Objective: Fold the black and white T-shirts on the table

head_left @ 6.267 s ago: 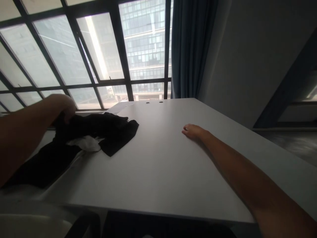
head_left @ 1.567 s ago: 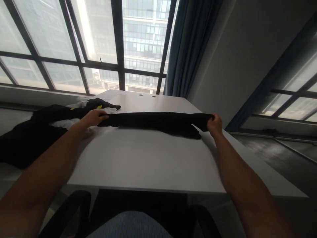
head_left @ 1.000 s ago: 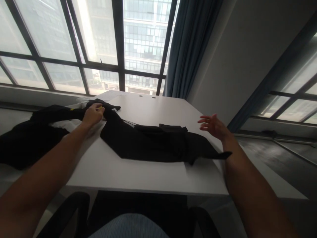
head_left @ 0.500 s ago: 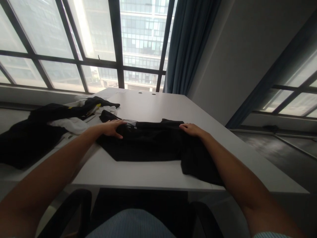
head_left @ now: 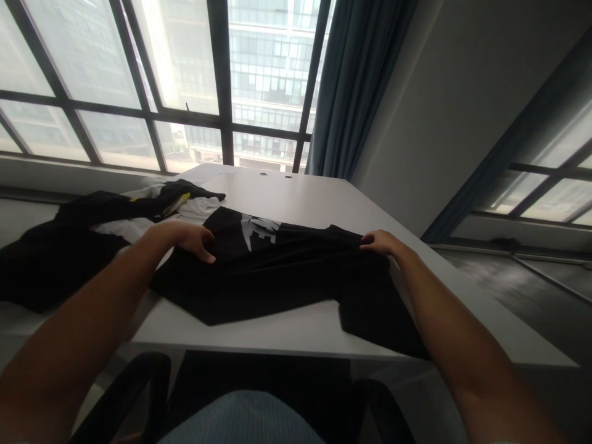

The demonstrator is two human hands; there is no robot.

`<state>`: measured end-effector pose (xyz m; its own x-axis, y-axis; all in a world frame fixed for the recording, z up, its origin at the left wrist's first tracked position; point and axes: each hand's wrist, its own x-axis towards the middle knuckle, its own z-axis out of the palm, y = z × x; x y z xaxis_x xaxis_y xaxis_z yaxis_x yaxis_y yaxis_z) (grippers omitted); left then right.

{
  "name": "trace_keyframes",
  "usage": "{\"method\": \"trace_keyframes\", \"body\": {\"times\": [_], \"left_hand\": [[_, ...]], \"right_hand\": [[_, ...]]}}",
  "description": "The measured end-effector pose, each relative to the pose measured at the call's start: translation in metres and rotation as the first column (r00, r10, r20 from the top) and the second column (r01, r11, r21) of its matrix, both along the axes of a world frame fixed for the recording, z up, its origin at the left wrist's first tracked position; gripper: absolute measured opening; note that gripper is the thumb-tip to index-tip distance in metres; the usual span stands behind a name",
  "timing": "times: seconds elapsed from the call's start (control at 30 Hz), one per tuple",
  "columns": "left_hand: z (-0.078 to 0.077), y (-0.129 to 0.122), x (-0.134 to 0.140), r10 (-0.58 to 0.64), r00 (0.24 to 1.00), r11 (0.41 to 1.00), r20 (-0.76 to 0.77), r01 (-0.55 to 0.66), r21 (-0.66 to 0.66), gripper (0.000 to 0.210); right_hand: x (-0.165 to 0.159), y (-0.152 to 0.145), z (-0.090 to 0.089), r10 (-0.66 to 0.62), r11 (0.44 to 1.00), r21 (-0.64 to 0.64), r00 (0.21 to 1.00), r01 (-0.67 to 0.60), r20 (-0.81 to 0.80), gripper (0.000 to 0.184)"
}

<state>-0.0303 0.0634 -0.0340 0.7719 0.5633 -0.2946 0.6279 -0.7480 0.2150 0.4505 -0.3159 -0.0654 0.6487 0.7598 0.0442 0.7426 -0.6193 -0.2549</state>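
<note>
A black T-shirt (head_left: 287, 271) with a bold white print on its upper left part lies spread across the white table, lightly wrinkled. My left hand (head_left: 197, 240) grips its left side, fingers curled and thumb resting over the cloth. At the far right edge, my right hand (head_left: 378, 242) pinches the fabric between thumb and fingers. The lower right part of the shirt reaches the table's front edge beside my right forearm. What lies under the folds is hidden.
A heap of black and white clothes (head_left: 92, 216) with yellow bits is at the left. The white table (head_left: 296, 191) extends toward windows and a blue curtain (head_left: 342, 92). Chair armrests (head_left: 143, 376) flank my lap below the table's front edge.
My hands have moved apart, the left one leftward and the right one rightward. The shirt is stretched wider, and its white print, mostly hidden before, now shows.
</note>
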Motion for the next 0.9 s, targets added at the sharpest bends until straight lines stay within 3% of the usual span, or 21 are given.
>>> {"method": "trace_keyframes", "body": {"times": [0.07, 0.1, 0.2, 0.3, 0.37, 0.43, 0.53, 0.67, 0.73, 0.77, 0.83, 0.9], "left_hand": [[0.002, 0.001, 0.003, 0.067, 0.998, 0.996, -0.019, -0.068, -0.052, 0.058], [0.001, 0.0, 0.005, 0.106, 0.994, 0.994, -0.007, -0.106, -0.038, 0.055], [-0.005, -0.009, 0.017, 0.135, 0.965, 0.967, 0.227, -0.178, 0.181, 0.054], [-0.013, -0.017, 0.028, -0.037, 0.95, 0.964, 0.31, -0.048, 0.262, 0.06], [-0.016, -0.019, 0.031, -0.137, 0.967, 0.979, 0.216, 0.098, 0.181, 0.067], [-0.019, -0.015, 0.031, -0.186, 0.971, 0.978, 0.148, 0.168, 0.124, 0.073], [-0.02, -0.003, 0.028, -0.19, 0.977, 0.976, 0.092, 0.178, 0.125, 0.082], [-0.015, 0.014, 0.034, -0.196, 0.98, 0.974, -0.023, 0.197, 0.109, 0.095], [-0.012, 0.02, 0.044, -0.207, 0.976, 0.972, -0.063, 0.213, 0.097, 0.098], [-0.011, 0.022, 0.05, -0.211, 0.975, 0.971, -0.063, 0.216, 0.102, 0.097], [-0.013, 0.024, 0.064, -0.198, 0.979, 0.97, -0.049, 0.203, 0.135, 0.091], [-0.019, 0.026, 0.077, -0.164, 0.986, 0.968, -0.03, 0.167, 0.186, 0.086]], "right_hand": [[-0.008, 0.001, 0.005, 0.038, 0.999, 0.018, 0.999, -0.038, -0.01, 0.034], [-0.012, 0.002, 0.007, 0.06, 0.997, 0.04, 0.998, -0.059, -0.026, 0.036], [-0.023, 0.001, 0.014, 0.093, 0.984, 0.159, 0.994, -0.083, -0.058, 0.033], [-0.032, -0.002, 0.019, 0.077, 0.959, 0.278, 0.996, -0.063, -0.041, 0.028], [-0.036, -0.004, 0.023, 0.05, 0.948, 0.317, 0.998, -0.035, -0.042, 0.027], [-0.038, -0.007, 0.03, 0.033, 0.945, 0.325, 0.998, -0.016, -0.049, 0.028], [-0.033, -0.013, 0.049, 0.102, 0.968, 0.242, 0.983, -0.063, -0.151, 0.031], [-0.012, -0.004, 0.087, 0.186, 0.978, -0.029, 0.922, -0.208, -0.339, 0.035], [-0.003, 0.014, 0.101, 0.147, 0.989, 0.002, 0.974, -0.149, -0.17, 0.034], [-0.001, 0.026, 0.104, 0.094, 0.991, 0.098, 0.995, -0.091, -0.02, 0.035], [-0.001, 0.051, 0.102, -0.063, 0.939, 0.343, 0.965, -0.029, 0.254, 0.044], [-0.008, 0.072, 0.089, -0.141, 0.911, 0.412, 0.92, -0.024, 0.365, 0.055]]}}
